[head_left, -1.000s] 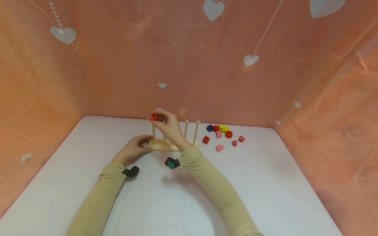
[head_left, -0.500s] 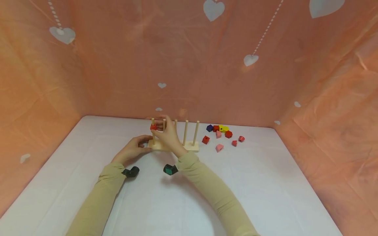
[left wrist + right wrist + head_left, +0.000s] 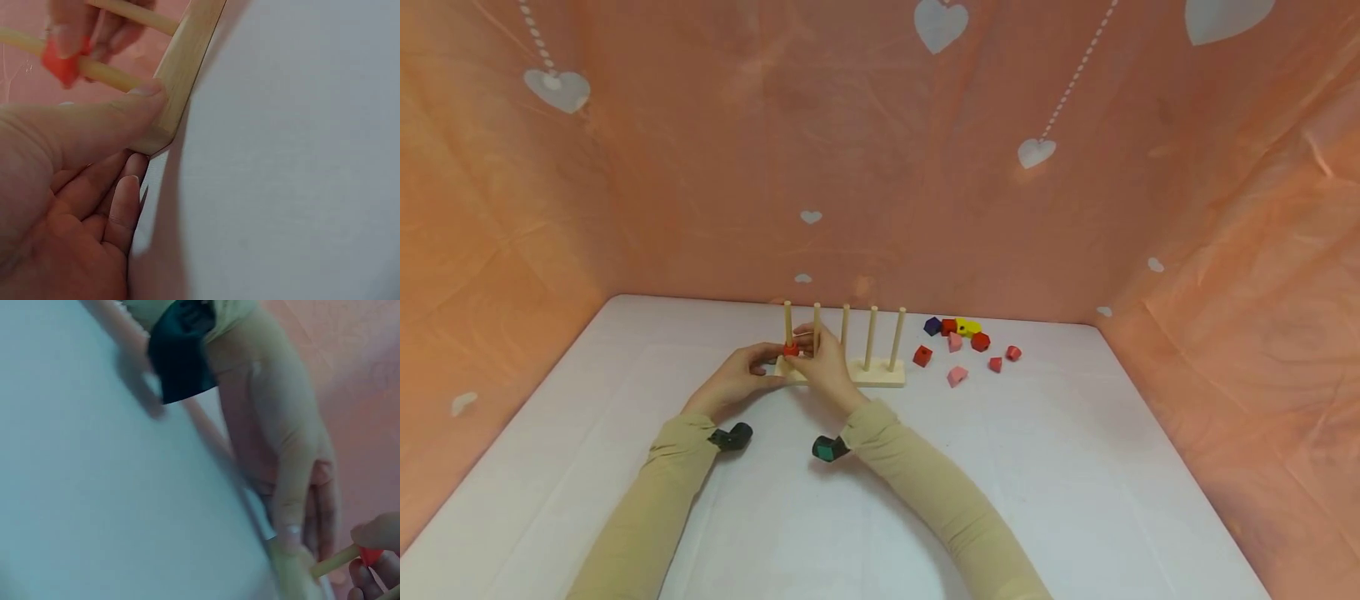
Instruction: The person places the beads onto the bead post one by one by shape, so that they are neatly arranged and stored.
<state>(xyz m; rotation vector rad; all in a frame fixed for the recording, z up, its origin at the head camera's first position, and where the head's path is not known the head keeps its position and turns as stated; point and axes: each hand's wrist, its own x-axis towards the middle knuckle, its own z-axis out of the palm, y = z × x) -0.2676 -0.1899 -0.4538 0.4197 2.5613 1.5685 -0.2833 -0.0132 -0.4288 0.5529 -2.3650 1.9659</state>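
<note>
A pale wooden peg stand (image 3: 880,377) with several upright pegs stands towards the back of the table. My left hand (image 3: 737,379) grips its left end, the thumb (image 3: 140,100) pressed on the wood in the left wrist view. On the leftmost peg sits a red bead (image 3: 791,350), low down near the base. My right hand (image 3: 829,362) pinches this bead between thumb and fingers and partly covers the neighbouring pegs. In the left wrist view the red bead (image 3: 60,65) is blurred, with the peg running through it. Only a sliver of the red bead (image 3: 370,556) shows in the right wrist view.
Right of the stand lie several loose beads: a red cube (image 3: 922,356), a pink bead (image 3: 957,377), a dark blue bead (image 3: 933,326), yellow beads (image 3: 967,327) and more red ones. Behind the white table (image 3: 1075,467) hangs an orange-pink cloth (image 3: 880,167) with hearts.
My right hand has brought the red bead from the top of the leftmost peg down along it, close to the base. My left hand has stayed on the stand's end.
</note>
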